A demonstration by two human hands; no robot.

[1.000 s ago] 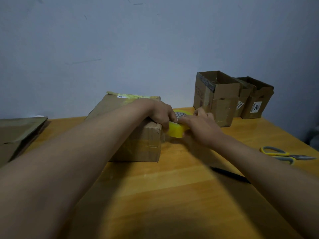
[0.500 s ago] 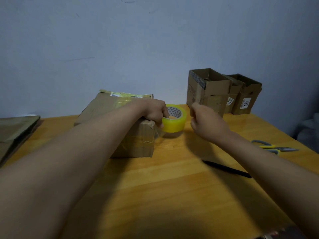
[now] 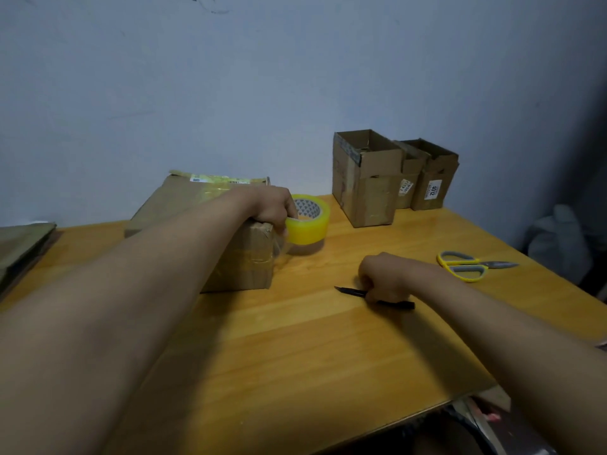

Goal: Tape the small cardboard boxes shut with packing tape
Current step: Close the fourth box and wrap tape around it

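Observation:
A closed cardboard box (image 3: 236,261) with old tape on it lies on the wooden table (image 3: 295,356). My left hand (image 3: 271,208) rests on its top right corner and grips the yellow tape roll (image 3: 308,221), which hangs just right of the box with a clear strip running down to the box's side. My right hand (image 3: 382,279) is lower on the table, fingers curled round a thin black knife (image 3: 353,292) that lies flat on the wood.
Three small open cardboard boxes (image 3: 364,182) stand in a row against the wall at the back right. Yellow-handled scissors (image 3: 466,266) lie near the right edge. A flattened carton (image 3: 19,247) sits at the far left.
My right hand let go of the tape roll, drew back toward me and closed on the black knife. My left hand kept hold of the roll at the box corner.

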